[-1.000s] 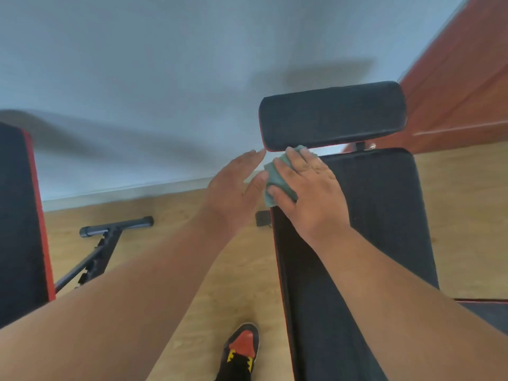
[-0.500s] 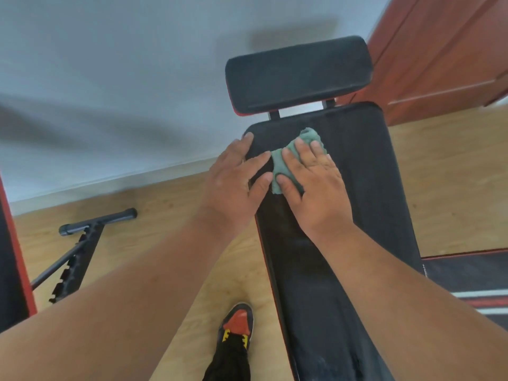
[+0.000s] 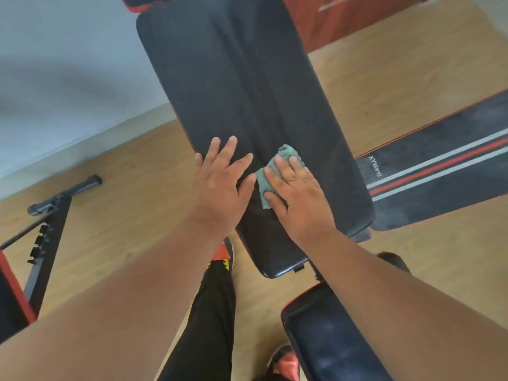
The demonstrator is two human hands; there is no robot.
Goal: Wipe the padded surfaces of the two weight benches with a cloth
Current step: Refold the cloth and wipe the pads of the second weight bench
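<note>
— R hand (image 3: 297,196)?
— Flat, fingers straight, pressing crumpled green cloth (image 3: 286,153) onto long black padded bench back (image 3: 233,78), nr its lower end.
— L hand (image 3: 220,185)?
— Flat too, fingers spread, resting on same pad just beside cloth, holding nothing.

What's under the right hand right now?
A green cloth, pressed by the right hand onto the black bench pad. The hand covers most of it; only its edges show.
</note>
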